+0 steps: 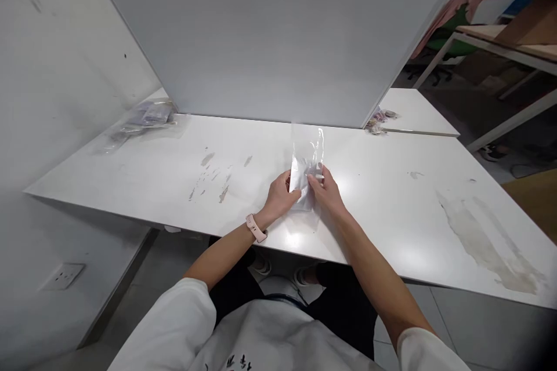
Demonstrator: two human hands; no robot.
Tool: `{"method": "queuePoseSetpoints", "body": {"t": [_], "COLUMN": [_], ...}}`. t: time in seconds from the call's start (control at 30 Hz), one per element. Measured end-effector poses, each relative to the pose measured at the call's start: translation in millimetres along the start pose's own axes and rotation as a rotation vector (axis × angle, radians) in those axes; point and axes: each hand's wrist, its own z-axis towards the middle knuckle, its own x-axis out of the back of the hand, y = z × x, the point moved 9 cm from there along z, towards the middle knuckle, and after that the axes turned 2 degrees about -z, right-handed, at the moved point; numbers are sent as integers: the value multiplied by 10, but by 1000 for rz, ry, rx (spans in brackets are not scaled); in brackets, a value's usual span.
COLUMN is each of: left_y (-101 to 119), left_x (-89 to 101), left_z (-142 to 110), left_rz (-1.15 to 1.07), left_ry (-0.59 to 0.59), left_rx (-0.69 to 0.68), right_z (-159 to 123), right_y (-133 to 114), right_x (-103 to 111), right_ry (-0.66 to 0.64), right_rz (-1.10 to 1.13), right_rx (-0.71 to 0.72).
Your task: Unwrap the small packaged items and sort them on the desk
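Note:
Between my two hands, over the middle of the white table, is a clear plastic bag [307,148] with something whitish or silvery in its lower part; what that is I cannot make out. My left hand [281,194] grips the bag's left side, thumb across its front and fingers behind. On the right side my right hand [326,188] pinches it, the thumb pressed on the front. The bag's upper end stands free above my fingers. A pink watch band [256,228] is around my left wrist.
The white table [383,203] has worn, stained patches. A grey-white panel [278,35] rises along its back edge. Clear plastic bags [150,119] lie at the back left; small packets [379,120] lie beside the panel's right edge. A wall [56,98] closes the left side.

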Motion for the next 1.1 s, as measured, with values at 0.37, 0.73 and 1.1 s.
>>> {"method": "queuePoseSetpoints", "body": {"t": [0.37, 0.73, 1.1], "left_y": [463, -116, -307], "left_x": [-612, -50, -296], "left_z": [-109, 2, -31], "left_rz": [416, -329, -960], "left_ry": [-289, 77, -264], "left_rx": [-227, 116, 482], "right_z": [-187, 4, -48], "right_y": [-169, 130, 13], "right_x": [-260, -69, 62], "right_ry": [-407, -91, 85], "right_rz": [451, 461, -27], "right_rx": [-85, -256, -60]}}
